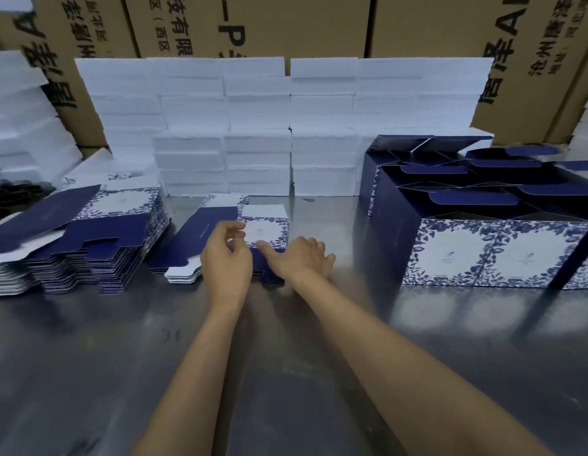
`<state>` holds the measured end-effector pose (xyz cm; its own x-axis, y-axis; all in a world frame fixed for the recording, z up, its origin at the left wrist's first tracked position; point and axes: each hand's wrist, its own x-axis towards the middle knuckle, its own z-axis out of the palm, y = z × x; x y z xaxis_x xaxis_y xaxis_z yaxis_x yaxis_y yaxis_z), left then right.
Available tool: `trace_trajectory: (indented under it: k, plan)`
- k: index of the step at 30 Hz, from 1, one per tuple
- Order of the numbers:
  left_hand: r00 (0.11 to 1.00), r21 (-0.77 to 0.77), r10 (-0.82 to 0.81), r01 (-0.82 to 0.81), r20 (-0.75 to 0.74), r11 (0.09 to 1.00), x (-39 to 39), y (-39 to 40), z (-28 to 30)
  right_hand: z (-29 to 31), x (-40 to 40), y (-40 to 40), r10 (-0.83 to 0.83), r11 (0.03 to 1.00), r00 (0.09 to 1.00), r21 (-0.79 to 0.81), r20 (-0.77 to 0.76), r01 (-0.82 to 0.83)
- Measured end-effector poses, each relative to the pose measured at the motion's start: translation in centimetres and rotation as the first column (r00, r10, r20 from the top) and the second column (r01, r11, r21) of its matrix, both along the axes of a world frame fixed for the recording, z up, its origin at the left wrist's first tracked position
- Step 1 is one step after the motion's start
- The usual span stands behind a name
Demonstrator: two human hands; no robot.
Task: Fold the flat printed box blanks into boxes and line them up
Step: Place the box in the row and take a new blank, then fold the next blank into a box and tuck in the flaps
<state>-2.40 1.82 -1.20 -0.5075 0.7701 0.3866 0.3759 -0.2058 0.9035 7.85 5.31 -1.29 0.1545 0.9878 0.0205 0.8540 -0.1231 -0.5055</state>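
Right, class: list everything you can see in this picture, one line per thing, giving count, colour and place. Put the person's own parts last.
Small stack of blanks: one, navy and white floral, table centre, under both hands.
Tall stack of blanks: one, same print, table left.
Folded boxes: several, exact count unclear, navy with floral fronts, lined up at right, tops open.
Foam blocks: many, white, stacked behind.
Cardboard cartons: several, brown with black print, along the back.
Table: one, grey metal.
Left hand: fingers curled at the top blank's edge.
Right hand: resting on the small stack.
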Motion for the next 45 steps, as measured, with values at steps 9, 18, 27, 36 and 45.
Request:
trace_trajectory:
  k: [9, 18, 27, 36, 45]
  plan:
    - [0.994, -0.053, 0.081, -0.077, 0.069, 0.996, -1.2, 0.1, 0.2, 1.3, -1.1, 2.1, -0.053, 0.998, 0.956, -0.028, -0.290, 0.047]
    - [0.971, -0.002, 0.232, -0.232, -0.052, 0.973, -3.0, -0.3, 1.0, 3.8, 3.2, -0.3, 0.143, 0.979, 0.560, 0.201, -0.816, 0.044]
    - [0.510, -0.005, -0.382, 0.605, 0.771, 0.796, -3.8, -1.1, 2.4, 1.6, 10.8, -5.3, 0.127, 0.991, 0.228, 0.132, -0.965, 0.004]
    - [0.191, 0.246, -0.601, 0.786, 0.776, 0.567, -2.8, -0.8, 1.5, 0.5, 12.8, -6.2, 0.114, 0.985, 0.064, 0.105, -0.991, -0.139]
    - [0.395, 0.040, -0.594, 0.810, 0.700, 0.585, -1.3, -1.2, 1.4, 0.3, 12.3, -6.1, 0.074, 0.995, 0.214, 0.059, -0.974, -0.079]
